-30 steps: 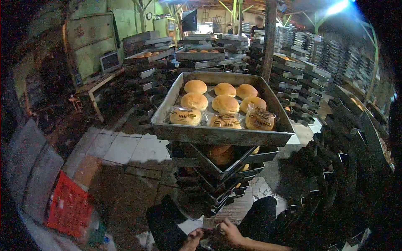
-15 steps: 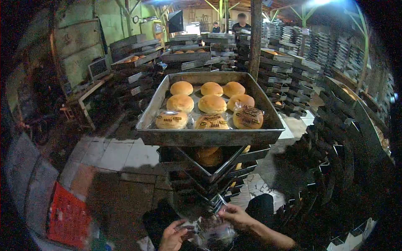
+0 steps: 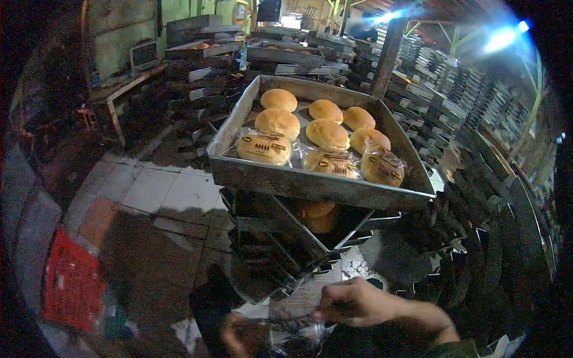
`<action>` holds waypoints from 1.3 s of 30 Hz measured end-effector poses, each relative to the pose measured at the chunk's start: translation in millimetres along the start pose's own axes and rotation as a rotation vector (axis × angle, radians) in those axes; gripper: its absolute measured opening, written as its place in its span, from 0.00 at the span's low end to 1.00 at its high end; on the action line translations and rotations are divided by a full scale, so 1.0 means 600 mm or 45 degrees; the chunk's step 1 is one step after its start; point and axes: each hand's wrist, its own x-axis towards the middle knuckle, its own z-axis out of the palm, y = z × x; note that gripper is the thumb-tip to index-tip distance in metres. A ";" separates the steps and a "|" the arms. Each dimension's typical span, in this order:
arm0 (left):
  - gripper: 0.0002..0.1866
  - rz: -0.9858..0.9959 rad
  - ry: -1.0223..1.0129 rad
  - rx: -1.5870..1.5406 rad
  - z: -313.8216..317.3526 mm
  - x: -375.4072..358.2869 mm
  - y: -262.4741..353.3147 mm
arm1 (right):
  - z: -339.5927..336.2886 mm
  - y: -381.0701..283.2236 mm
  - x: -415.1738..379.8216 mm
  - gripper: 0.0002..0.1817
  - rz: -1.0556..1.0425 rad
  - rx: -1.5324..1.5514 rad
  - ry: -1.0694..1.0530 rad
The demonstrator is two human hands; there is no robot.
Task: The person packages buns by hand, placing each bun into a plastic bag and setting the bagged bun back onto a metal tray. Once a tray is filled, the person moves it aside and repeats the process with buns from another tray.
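Note:
Low at the bottom centre is a crinkled clear plastic bag with dark print, blurred; I cannot make out what is inside. My right hand is closed at its upper right edge, fingers bent and pinched on the plastic. My left hand, smeared by motion, is at the bag's left side, and its fingers do not show clearly. Beyond both hands a metal baking tray holds several golden buns. Along its near side lie wrapped buns in printed clear plastic.
Under the tray stands a crosswise stack of trays, with a bun showing inside. More tray stacks fill the back and right side. A wooden post rises behind. A red crate stands at left on the tiled floor.
The view has tilted and turned, so the tray appears slanted and further right. My right hand has moved up and right in view; my left hand has blurred.

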 end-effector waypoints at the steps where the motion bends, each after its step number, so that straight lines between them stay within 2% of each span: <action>1: 0.20 -0.007 -0.003 -0.004 -0.033 0.004 -0.014 | -0.015 -0.013 0.010 0.04 -0.187 -0.225 -0.299; 2: 0.19 -0.243 0.062 -0.203 0.019 0.014 0.014 | -0.026 -0.035 0.022 0.04 -0.174 -0.349 -0.086; 5: 0.24 -0.939 0.290 -0.826 0.153 0.030 0.084 | -0.039 -0.094 0.057 0.04 -0.162 -0.329 -0.172; 6: 0.24 -1.044 0.312 -0.871 0.163 0.038 0.089 | -0.037 -0.100 0.069 0.04 -0.172 -0.352 -0.237; 8: 0.23 -1.009 0.264 -0.734 0.149 0.048 0.075 | -0.041 -0.113 0.092 0.04 -0.171 -0.382 -0.306; 10: 0.22 -0.703 0.200 -0.409 0.120 0.047 0.047 | -0.050 -0.124 0.118 0.08 -0.139 -0.725 -0.580; 11: 0.21 -0.566 0.195 -0.296 0.113 0.047 0.035 | -0.069 -0.109 0.130 0.12 -0.280 -0.704 -0.781; 13: 0.20 -0.460 0.203 -0.229 0.107 0.054 0.027 | -0.113 -0.120 0.176 0.11 -0.325 -0.733 0.273; 15: 0.20 -0.445 0.198 -0.209 0.105 0.063 0.025 | -0.218 -0.103 0.276 0.05 -0.349 -0.743 0.959; 16: 0.19 -0.446 0.188 -0.205 0.102 0.065 0.024 | -0.282 -0.071 0.319 0.08 0.040 -1.544 0.970; 17: 0.19 -0.445 0.180 -0.194 0.102 0.066 0.022 | -0.342 0.000 0.338 0.10 0.045 -0.745 0.865; 19: 0.18 -0.448 0.163 -0.173 0.101 0.069 0.018 | -0.505 0.159 0.359 0.13 0.332 -0.904 0.515; 21: 0.18 -0.469 0.134 -0.164 0.096 0.069 0.020 | -0.529 0.166 0.367 0.17 0.573 -1.846 0.262; 22: 0.18 -0.492 0.119 -0.161 0.091 0.068 0.020 | -0.527 0.159 0.354 0.20 0.684 -1.587 0.256; 24: 0.18 -0.544 0.089 -0.150 0.081 0.067 0.021 | -0.456 0.080 0.370 0.27 0.769 -1.314 0.235; 25: 0.17 -0.556 0.076 -0.134 0.080 0.065 0.022 | -0.390 0.021 0.397 0.28 1.152 -1.086 0.635; 27: 0.18 -0.562 0.048 -0.121 0.087 0.062 0.022 | -0.358 -0.009 0.379 0.29 1.531 -0.795 1.014; 28: 0.18 -0.550 0.032 -0.111 0.093 0.060 0.023 | -0.345 -0.002 0.339 0.27 0.771 -0.900 0.714; 30: 0.18 -0.526 0.007 -0.096 0.110 0.047 0.023 | -0.361 0.011 0.301 0.25 0.020 -0.919 0.386; 32: 0.19 -0.503 -0.045 -0.040 0.127 0.041 0.028 | -0.431 0.011 0.289 0.16 -0.079 -0.666 0.668; 33: 0.19 -0.516 -0.074 -0.052 0.134 0.040 0.033 | -0.444 0.012 0.286 0.17 -0.130 -0.531 0.803; 34: 0.19 -0.508 -0.064 -0.040 0.143 0.035 0.039 | -0.406 -0.033 0.241 0.17 -0.301 -0.322 0.540; 36: 0.19 -0.435 -0.109 -0.229 0.164 0.023 0.039 | -0.425 -0.039 0.183 0.20 -0.301 -0.100 0.775; 39: 0.19 -0.392 -0.157 -0.032 0.164 0.007 0.051 | -0.393 -0.057 0.065 0.21 -0.263 0.187 0.979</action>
